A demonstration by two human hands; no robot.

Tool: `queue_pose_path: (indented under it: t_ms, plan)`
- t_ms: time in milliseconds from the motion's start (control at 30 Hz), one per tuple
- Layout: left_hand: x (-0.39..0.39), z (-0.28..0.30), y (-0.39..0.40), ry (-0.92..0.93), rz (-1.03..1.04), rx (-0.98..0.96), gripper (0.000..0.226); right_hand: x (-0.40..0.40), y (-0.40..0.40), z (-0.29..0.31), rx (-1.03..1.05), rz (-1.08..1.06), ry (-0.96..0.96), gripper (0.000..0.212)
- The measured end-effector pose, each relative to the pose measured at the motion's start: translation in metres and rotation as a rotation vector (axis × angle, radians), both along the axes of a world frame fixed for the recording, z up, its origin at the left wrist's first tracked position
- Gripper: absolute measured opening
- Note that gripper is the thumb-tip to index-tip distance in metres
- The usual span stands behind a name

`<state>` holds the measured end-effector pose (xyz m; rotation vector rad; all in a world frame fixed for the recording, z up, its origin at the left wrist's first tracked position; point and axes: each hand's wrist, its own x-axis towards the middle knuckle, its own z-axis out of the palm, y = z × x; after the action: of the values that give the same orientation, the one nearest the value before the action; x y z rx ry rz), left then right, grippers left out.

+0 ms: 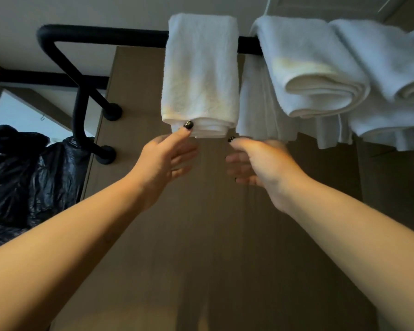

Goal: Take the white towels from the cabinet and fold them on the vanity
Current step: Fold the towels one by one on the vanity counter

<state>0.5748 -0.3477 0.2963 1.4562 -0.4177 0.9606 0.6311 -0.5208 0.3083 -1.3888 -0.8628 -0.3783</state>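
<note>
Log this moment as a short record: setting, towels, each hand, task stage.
setting: black rack overhead, black bags at left
towels: folded white towel nearest the hands; more white towels stacked to its right
left hand: fingers spread, thumb tip touching the folded towel's lower edge
right hand: open, just under the towel's right corner, contact unclear
task stage: towel on the rack, not yet gripped
</note>
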Motion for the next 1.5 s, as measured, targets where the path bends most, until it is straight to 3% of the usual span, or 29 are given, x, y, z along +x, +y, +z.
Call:
queue_pose_path:
  t_ms: [200,367,533,700,900,1067,1500]
  plan:
    - [-0.008,-0.018,0.007,0.059,0.021,0.029,0.036,0.016,0.018,-0.021,-0.204,-0.154,0.056,0.009]
    - [-0.019,-0.027,0.017,0.128,0.178,0.182,0.034,0.036,0.023,-0.044,-0.682,-0.287,-0.211,0.061]
    - [-0.031,-0.039,0.042,0.251,0.554,0.652,0.061,0.044,0.026,-0.069,-0.919,-0.434,-0.362,0.070]
    - [-0.045,-0.061,0.079,0.495,0.657,0.958,0.081,0.020,0.045,-0.084,-0.982,-0.414,-0.348,0.062]
    - [-0.080,-0.094,0.131,0.724,0.604,1.104,0.083,-0.018,0.092,-0.114,-1.090,-0.369,-0.416,0.059]
    - [-0.117,-0.125,0.180,0.869,0.546,1.099,0.092,-0.052,0.127,-0.142,-1.070,-0.379,-0.534,0.053]
    - [-0.179,-0.233,0.248,1.008,0.291,1.059,0.107,-0.127,0.167,-0.236,-1.314,-0.409,-0.619,0.050]
